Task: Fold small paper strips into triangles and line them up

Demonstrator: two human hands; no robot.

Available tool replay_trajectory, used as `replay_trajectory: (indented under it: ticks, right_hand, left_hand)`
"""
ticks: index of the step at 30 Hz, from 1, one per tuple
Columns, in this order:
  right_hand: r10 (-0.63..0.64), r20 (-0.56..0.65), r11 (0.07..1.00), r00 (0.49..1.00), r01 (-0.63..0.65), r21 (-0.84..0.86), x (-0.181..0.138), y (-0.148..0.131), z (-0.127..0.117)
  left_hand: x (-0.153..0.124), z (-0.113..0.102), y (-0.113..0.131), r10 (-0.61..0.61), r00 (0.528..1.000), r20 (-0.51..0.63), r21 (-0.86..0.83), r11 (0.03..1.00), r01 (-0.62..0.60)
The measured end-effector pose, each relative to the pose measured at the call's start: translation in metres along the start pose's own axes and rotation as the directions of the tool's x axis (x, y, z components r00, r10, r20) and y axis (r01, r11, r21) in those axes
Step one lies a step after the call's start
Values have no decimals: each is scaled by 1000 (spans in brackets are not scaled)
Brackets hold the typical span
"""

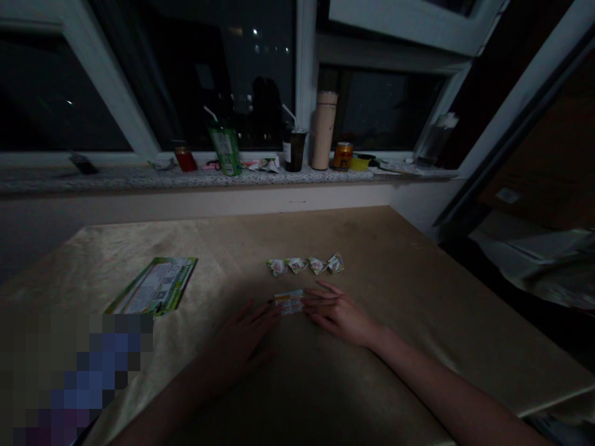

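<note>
A small printed paper piece (289,302) lies flat on the tan-covered table, between my two hands. My left hand (248,328) rests flat with fingers stretched out, its fingertips at the paper's left edge. From the other side, my right hand (337,313) reaches in with fingers spread, the tips touching the paper's right edge. Beyond the hands sits a row of several small folded paper pieces (297,266), green and white with red print, shaped like twisted triangles. Dim light hides fine detail of the print.
A green printed sheet or packet (158,285) lies at the left of the table (372,235). On the granite sill (260,178) stand a green drink carton (225,148), a dark cup with a straw (294,148), a pink flask (324,130) and an orange jar (343,156).
</note>
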State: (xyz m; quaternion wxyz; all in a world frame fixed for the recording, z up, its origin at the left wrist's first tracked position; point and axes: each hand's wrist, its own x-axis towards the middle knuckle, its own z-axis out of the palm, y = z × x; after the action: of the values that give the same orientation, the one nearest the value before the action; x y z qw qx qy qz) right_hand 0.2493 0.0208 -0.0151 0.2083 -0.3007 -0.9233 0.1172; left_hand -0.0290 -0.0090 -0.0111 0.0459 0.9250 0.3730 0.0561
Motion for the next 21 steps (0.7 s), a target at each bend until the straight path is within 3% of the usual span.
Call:
replay_trajectory:
  ticks: [4,7,15,21]
  right_hand:
    - [-31,9,999,999,31,12,1,-2,4]
    - [-36,2,999,999,36,33,2,-3,6]
    - [-49,-103,992,993,60,110,9,-9,11]
    - [-34,-247,995,968,57,85,12,-12,20]
  left_hand:
    - [5,4,-4,-134,982,-136,-26,991,132]
    - [8,8,-4,-205,964,-171,-61,978,198]
    - [16,10,5,-312,912,-267,-370,907,202]
    - [13,7,10,-242,929,-280,-388,914,121]
